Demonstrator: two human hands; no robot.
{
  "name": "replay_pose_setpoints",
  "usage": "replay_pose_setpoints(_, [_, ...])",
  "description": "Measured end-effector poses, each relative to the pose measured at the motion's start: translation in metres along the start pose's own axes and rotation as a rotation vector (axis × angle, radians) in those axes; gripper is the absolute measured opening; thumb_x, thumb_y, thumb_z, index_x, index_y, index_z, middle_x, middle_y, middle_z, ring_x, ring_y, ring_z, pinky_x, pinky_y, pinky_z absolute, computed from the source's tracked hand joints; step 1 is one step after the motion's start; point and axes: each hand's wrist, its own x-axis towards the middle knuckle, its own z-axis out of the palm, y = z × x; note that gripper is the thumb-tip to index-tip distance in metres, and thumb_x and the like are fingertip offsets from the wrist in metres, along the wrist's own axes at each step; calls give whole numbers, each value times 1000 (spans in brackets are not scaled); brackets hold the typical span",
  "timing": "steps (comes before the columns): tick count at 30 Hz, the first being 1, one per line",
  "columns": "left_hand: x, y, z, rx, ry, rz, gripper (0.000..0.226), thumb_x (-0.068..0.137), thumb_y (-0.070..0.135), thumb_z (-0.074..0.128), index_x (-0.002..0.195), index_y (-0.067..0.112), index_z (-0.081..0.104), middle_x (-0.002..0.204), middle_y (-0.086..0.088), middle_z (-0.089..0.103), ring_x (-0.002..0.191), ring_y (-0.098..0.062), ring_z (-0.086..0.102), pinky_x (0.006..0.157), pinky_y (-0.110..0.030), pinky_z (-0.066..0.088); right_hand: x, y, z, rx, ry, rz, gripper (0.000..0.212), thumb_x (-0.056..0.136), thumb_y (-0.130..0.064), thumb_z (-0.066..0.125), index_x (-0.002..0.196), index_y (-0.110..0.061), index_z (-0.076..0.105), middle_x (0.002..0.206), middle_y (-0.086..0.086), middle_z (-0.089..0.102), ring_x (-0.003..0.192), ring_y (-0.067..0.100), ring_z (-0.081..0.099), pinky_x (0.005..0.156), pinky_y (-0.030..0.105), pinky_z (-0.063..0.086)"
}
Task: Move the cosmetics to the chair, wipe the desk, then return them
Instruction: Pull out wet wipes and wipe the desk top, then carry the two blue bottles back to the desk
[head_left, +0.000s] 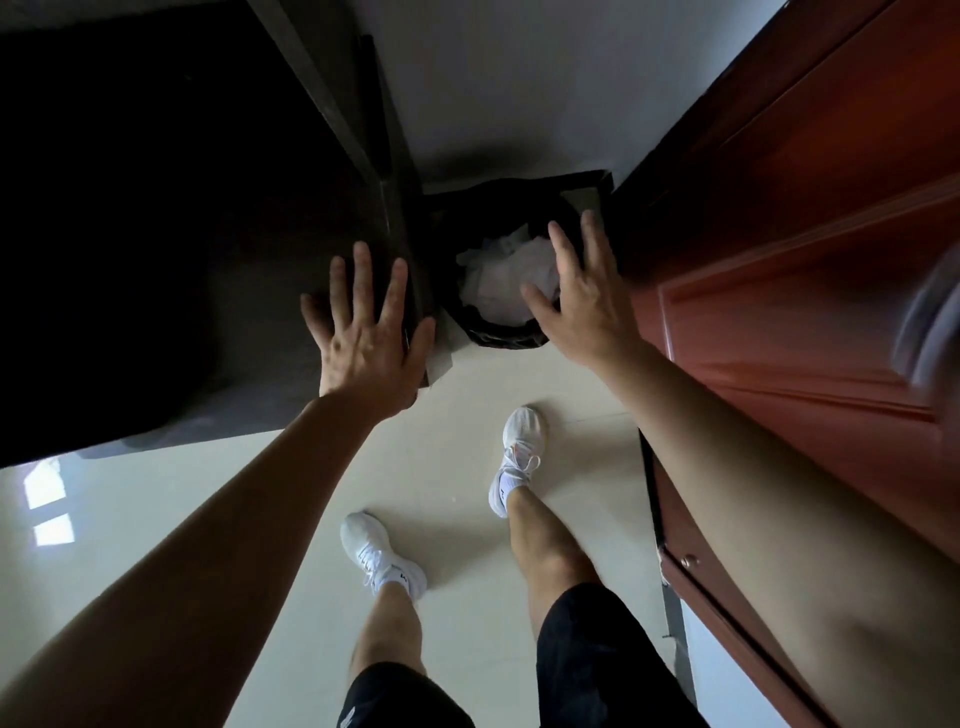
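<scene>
**Both hands spread by the desk corner and the bin**

My left hand (366, 338) is flat with fingers spread wide over the near corner of the dark desk (234, 260), which fills the upper left of the frame. I cannot tell whether the palm touches it. The desk top is so shadowed that nothing on it can be made out.

My right hand (582, 306) is also spread wide and holds nothing. It hangs over a black-lined bin (498, 338) of crumpled white paper (498, 275) at centre. A reddish door (779, 234) runs down the right, and a pale blurred shape (930, 322) at the right edge is unreadable.
</scene>
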Motion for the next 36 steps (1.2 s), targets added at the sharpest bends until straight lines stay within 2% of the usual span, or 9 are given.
replay_pose_setpoints(6, [-29,-2,-56,6,51,117,65,100,51,27,157,21,17,166,-10,-2,152,-32,7,117,-66,10,-40,-37,-32,-108,211,-51,70,101,-53,43,157,-13,31,164,27,8,150,47,15,119,55,22])
replay_pose_setpoints(13, [-106,-17,-141,88,237,398,67,99,52,31,157,19,22,166,-13,5,152,-35,6,117,-64,10,-139,-98,-93,-153,497,2,70,101,-55,42,158,-17,28,166,20,11,150,43,17,119,56,23])
replay_pose_setpoints(17, [-166,-26,-189,79,339,491,66,100,52,30,157,20,18,166,-12,2,152,-33,4,117,-63,9,-235,-138,-125,-148,670,145,72,99,-58,44,158,-20,24,167,18,8,151,42,14,120,56,19])
replay_pose_setpoints(21, [-226,-15,-221,91,360,639,67,99,52,28,156,19,18,166,-14,3,152,-34,4,117,-64,10,-344,-157,-142,-171,705,234,75,98,-55,49,159,-19,24,167,18,7,152,41,10,121,57,19])
replay_pose_setpoints(24, [-266,19,-241,110,359,752,67,100,53,25,157,20,15,166,-13,-2,153,-34,0,118,-64,7,-425,-164,-158,-206,741,371,76,97,-56,48,159,-19,23,167,18,9,153,39,10,123,52,14])
replay_pose_setpoints(30, [-381,103,-237,88,353,1028,68,100,54,26,158,22,15,166,-13,0,152,-34,0,117,-64,6,-599,-142,-171,-255,833,619,78,96,-60,43,160,-22,18,166,17,12,152,37,13,122,53,18])
replay_pose_setpoints(33, [-449,139,-208,70,350,1181,69,97,50,39,158,23,19,166,-15,2,152,-37,5,115,-66,10,-692,-123,-158,-260,860,719,78,96,-59,43,160,-22,16,167,15,8,153,37,9,123,53,17])
replay_pose_setpoints(36, [-531,177,-166,79,294,1313,71,94,52,37,157,25,20,165,-17,1,151,-40,6,112,-70,13,-796,-104,-130,-241,880,807,76,99,-57,42,161,-23,13,168,15,3,154,38,6,124,51,16])
